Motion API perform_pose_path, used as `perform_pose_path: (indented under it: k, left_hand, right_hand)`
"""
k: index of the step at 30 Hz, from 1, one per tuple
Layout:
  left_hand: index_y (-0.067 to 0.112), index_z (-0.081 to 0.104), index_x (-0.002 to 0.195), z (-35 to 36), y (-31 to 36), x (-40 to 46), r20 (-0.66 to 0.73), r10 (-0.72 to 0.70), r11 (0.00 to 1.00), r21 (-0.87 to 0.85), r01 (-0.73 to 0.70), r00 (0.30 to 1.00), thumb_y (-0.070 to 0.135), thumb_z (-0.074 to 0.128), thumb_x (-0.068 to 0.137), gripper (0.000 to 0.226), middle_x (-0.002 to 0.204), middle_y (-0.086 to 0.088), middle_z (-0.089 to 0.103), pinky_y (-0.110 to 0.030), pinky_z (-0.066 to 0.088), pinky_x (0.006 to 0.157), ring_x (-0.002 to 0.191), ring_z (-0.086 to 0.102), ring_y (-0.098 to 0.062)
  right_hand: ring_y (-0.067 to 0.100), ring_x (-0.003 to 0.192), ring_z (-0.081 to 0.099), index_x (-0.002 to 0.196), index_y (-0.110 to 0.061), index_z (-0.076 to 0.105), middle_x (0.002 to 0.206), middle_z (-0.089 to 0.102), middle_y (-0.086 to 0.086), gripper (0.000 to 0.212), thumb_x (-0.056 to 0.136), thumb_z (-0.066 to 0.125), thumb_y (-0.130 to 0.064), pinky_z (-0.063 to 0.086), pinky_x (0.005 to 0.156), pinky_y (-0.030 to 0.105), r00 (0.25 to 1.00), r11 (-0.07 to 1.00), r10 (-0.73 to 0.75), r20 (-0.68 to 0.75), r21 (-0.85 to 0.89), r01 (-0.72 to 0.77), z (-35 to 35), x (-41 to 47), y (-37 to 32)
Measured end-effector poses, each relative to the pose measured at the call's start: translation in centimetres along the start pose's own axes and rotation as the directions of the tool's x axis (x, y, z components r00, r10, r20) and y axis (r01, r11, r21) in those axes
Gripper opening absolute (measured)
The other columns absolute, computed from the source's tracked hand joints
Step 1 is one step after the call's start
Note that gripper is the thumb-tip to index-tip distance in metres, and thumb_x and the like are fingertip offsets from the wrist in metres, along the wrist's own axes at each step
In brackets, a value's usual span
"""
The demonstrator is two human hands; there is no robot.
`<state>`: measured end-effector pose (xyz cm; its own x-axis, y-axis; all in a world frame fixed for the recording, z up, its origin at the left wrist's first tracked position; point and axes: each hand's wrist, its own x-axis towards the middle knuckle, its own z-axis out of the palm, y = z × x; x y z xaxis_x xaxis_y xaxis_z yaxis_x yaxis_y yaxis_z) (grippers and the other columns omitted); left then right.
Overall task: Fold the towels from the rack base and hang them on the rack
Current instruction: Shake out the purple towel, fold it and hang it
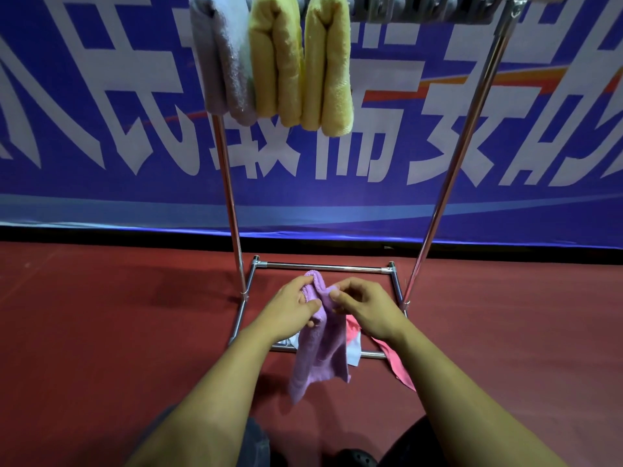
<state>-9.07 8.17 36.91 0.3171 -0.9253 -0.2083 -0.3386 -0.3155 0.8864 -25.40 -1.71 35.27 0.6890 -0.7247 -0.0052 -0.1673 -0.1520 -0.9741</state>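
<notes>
A purple towel [320, 355] hangs down from both my hands above the rack base [323, 266]. My left hand [291, 308] grips its upper edge on the left, and my right hand [362, 306] pinches the same edge just to the right. Under it, a pink towel [392, 360] and a white towel [354, 352] lie over the front bar of the base. On the rack's top bar hang a grey-white folded towel [224, 62] and two yellow folded towels [278, 62] [330, 65].
Two chrome uprights [231, 197] [451, 176] rise from the base on a red floor [101, 332]. A blue banner with white characters [101, 129] covers the wall behind. The top bar [438, 8] to the right of the yellow towels is bare.
</notes>
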Motion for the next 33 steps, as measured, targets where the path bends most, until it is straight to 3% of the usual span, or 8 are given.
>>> perform_pose_path:
  k: [3,6,11,15,19,25,30,33]
  left_hand:
    - [0.019,0.047,0.147,-0.1,0.2,-0.2,-0.013,-0.014,1.0,-0.002,0.014,1.0,0.011,0.059,0.088,0.061,0.083,-0.007,0.064,-0.031,0.056,0.066,0.069,0.062,-0.018]
    - [0.018,0.046,0.148,-0.1,0.4,-0.4,-0.019,-0.013,1.0,0.004,0.013,1.0,0.017,0.06,0.082,0.068,0.084,-0.011,0.064,-0.038,0.053,0.065,0.068,0.06,-0.019]
    - [0.02,0.047,0.139,0.1,1.2,-0.8,-0.017,-0.032,0.995,-0.095,0.03,0.999,-0.001,0.053,0.094,0.05,0.08,-0.006,0.07,-0.011,0.039,0.047,0.049,0.061,-0.002]
    - [0.021,0.059,0.102,0.0,1.1,-0.3,-0.071,-0.073,0.982,-0.179,0.059,0.995,0.007,0.038,0.099,0.026,0.064,0.005,0.073,-0.026,0.038,0.053,0.068,0.07,-0.024]
    - [0.006,0.06,0.094,-0.2,0.9,0.0,-0.103,-0.113,0.94,-0.333,0.073,0.988,0.014,0.04,0.103,0.024,0.072,-0.014,0.073,-0.027,0.045,0.052,0.084,0.074,-0.044]
    - [0.002,0.057,0.098,0.1,1.7,-0.4,-0.063,-0.142,0.827,-0.556,0.084,0.988,0.012,0.039,0.105,0.021,0.068,-0.019,0.072,-0.029,0.056,0.053,0.056,0.071,-0.024]
    - [0.015,0.055,0.112,-0.1,2.4,-1.0,-0.037,-0.104,0.866,-0.495,0.072,0.994,0.002,0.032,0.101,0.028,0.092,-0.026,0.076,-0.028,0.057,0.063,0.073,0.075,-0.028]
    - [0.025,0.053,0.134,0.0,1.4,-0.7,-0.095,-0.061,0.984,-0.174,0.044,0.994,0.004,0.044,0.094,0.046,0.091,-0.003,0.078,-0.024,0.054,0.063,0.077,0.075,-0.018]
  right_hand:
    - [0.013,0.084,0.071,0.099,-0.009,0.074,0.098,0.079,0.013,0.009,0.098,0.069,-0.017,0.059,0.088,0.037,1.0,1.0,-0.002,0.005,-0.013,0.002,0.1,-0.1,0.1]
    - [0.004,0.08,0.069,0.098,-0.01,0.076,0.092,0.08,0.001,0.01,0.095,0.073,-0.019,0.054,0.075,0.02,1.0,0.997,-0.011,0.006,-0.074,0.011,0.3,-0.3,-0.2]
    - [0.008,0.089,0.073,0.097,-0.015,0.079,0.094,0.08,-0.006,0.007,0.091,0.078,-0.019,0.057,0.088,0.027,1.0,0.99,-0.001,0.001,-0.142,0.001,0.6,-0.2,0.0]
    - [0.006,0.097,0.073,0.099,-0.017,0.081,0.099,0.079,-0.009,0.016,0.085,0.084,-0.025,0.055,0.091,0.023,1.0,0.988,0.01,-0.011,-0.153,-0.012,0.5,-0.2,-0.2]
    - [0.001,0.093,0.071,0.102,-0.021,0.079,0.1,0.078,-0.009,0.03,0.075,0.092,-0.025,0.054,0.084,0.016,1.0,0.987,-0.003,-0.022,-0.163,-0.001,0.6,-0.3,-0.3]
    - [0.0,0.088,0.069,0.095,-0.029,0.076,0.097,0.077,-0.01,0.026,0.076,0.091,-0.02,0.056,0.08,0.019,0.992,0.977,-0.061,-0.112,-0.211,0.036,0.8,-0.1,-0.3]
    - [0.007,0.088,0.072,0.091,-0.02,0.078,0.092,0.078,-0.006,0.013,0.082,0.086,-0.021,0.058,0.081,0.026,0.985,0.978,-0.068,-0.16,-0.208,0.034,0.6,0.2,-0.1]
    - [0.007,0.087,0.072,0.089,-0.021,0.075,0.09,0.078,-0.008,0.008,0.086,0.083,-0.024,0.058,0.083,0.029,0.98,0.974,-0.081,-0.182,-0.221,0.039,0.2,0.3,0.0]
